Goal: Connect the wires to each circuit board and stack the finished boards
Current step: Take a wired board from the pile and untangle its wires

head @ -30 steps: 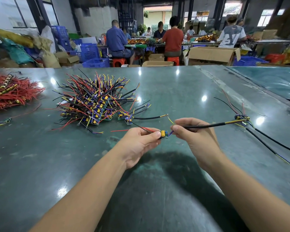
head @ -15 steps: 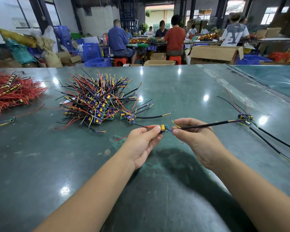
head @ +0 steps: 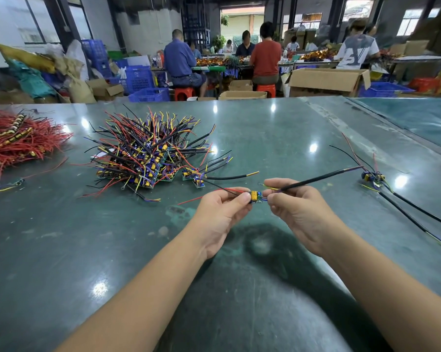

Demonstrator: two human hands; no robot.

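Board pile [head: 148, 158] on table [head: 265, 128] left of centre, wire heap [head: 16, 141] far left — two boards [head: 373, 177] right.

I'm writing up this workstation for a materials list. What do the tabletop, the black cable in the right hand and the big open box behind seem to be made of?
Tabletop: probably glass or glossy laminate, dark green; it mirrors the ceiling lights sharply and shows scuffs. Black cable in the right hand: likely flexible plastic or rubber sleeving, matt, with thin yellow and purple leads at its end. Box: brown corrugated cardboard, dull, with folded flaps.
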